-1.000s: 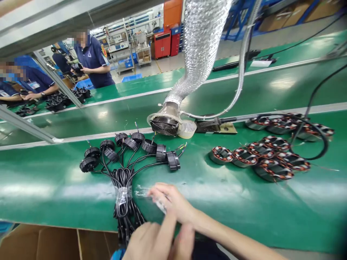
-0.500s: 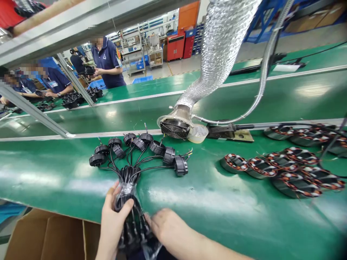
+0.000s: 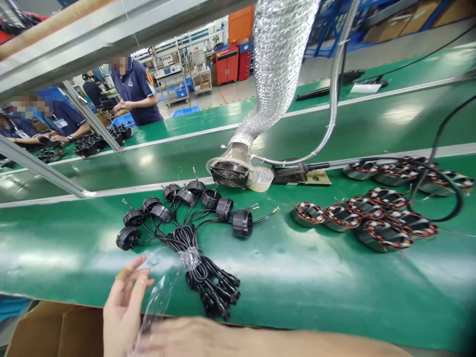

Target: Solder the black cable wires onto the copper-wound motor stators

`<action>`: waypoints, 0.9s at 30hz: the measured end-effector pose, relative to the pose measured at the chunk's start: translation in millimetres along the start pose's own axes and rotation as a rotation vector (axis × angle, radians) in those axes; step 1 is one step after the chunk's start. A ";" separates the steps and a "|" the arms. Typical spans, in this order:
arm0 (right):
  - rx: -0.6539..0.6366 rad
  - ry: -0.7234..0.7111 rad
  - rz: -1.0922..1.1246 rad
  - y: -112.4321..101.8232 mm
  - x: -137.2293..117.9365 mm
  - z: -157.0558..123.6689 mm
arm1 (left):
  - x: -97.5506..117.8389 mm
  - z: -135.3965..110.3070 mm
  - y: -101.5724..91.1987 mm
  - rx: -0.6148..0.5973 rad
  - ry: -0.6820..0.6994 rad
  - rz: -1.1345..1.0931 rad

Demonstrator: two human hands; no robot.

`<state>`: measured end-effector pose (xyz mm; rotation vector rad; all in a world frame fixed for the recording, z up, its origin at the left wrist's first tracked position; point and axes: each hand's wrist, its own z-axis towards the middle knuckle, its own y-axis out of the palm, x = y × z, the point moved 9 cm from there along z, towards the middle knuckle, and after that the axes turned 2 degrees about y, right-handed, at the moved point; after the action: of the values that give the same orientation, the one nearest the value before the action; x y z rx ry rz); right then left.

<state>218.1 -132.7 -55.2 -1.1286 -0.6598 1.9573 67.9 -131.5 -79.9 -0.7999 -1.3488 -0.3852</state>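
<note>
A bundle of black cables [image 3: 203, 280] lies on the green bench, with clear plastic film [image 3: 191, 259] around its middle. Round black caps [image 3: 242, 223] with short coloured wire ends fan out at its far side, and black connectors [image 3: 225, 292] sit at its near end. My left hand [image 3: 126, 300] is left of the bundle, apart from it, fingers spread. A loose strip of clear plastic [image 3: 158, 297] runs from near the bundle down between my hands. My right hand [image 3: 174, 334], blurred, crosses low in front, its fingers at the strip's lower end; its grip is unclear.
Wire-wound stator rings [image 3: 383, 233] stand on the right of the bench under a black cable [image 3: 455, 198]. A fan [image 3: 229, 174] on a silver duct [image 3: 277, 64] sits behind the bundle. A cardboard box [image 3: 48, 329] is below the front edge. Co-workers [image 3: 136, 91] work beyond.
Both hands have let go of the cable bundle, which now lies flat and turned, connectors toward the right. My left hand moved left and opened; my right hand swept left across the front.
</note>
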 end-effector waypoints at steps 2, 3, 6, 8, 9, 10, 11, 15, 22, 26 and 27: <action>0.183 -0.013 -0.144 -43.4 -0.7 -9.6 | -7.9 4.4 0.0 0.024 -0.009 -0.012; 0.312 -0.014 -0.272 -66.8 0.3 -19.5 | -12.2 3.7 7.3 0.013 -0.008 -0.010; 0.589 0.279 -0.664 -115.5 29.5 -63.4 | -23.7 -10.0 51.2 -0.103 0.008 0.063; 0.527 0.500 -0.828 -116.2 56.3 -92.3 | -25.4 -22.9 79.2 -0.138 0.045 0.161; 0.469 0.575 -0.869 -110.3 67.3 -105.6 | -23.2 -28.1 89.0 -0.130 0.077 0.213; 0.413 0.633 -0.893 -102.6 75.9 -118.1 | -19.8 -31.9 96.0 -0.114 0.110 0.259; 0.378 0.658 -0.913 -94.9 79.9 -128.8 | -16.0 -34.3 100.6 -0.098 0.136 0.291; 0.309 0.630 -0.944 -72.7 75.7 -151.4 | -8.5 -33.2 103.6 -0.073 0.151 0.288; 0.243 0.626 -0.779 -56.9 67.8 -162.1 | -15.6 -24.2 90.2 -0.075 0.062 0.101; 0.185 0.492 -0.486 -25.2 51.8 -136.4 | -9.5 -11.4 78.8 -0.090 -0.020 -0.078; 0.163 0.468 -0.374 -18.0 47.1 -125.3 | -6.7 -8.7 77.0 -0.095 -0.039 -0.119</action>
<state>319.9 -76.6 -123.9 -1.2049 -0.4115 1.3420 124.3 -86.2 -108.6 -0.8105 -1.4270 -0.5329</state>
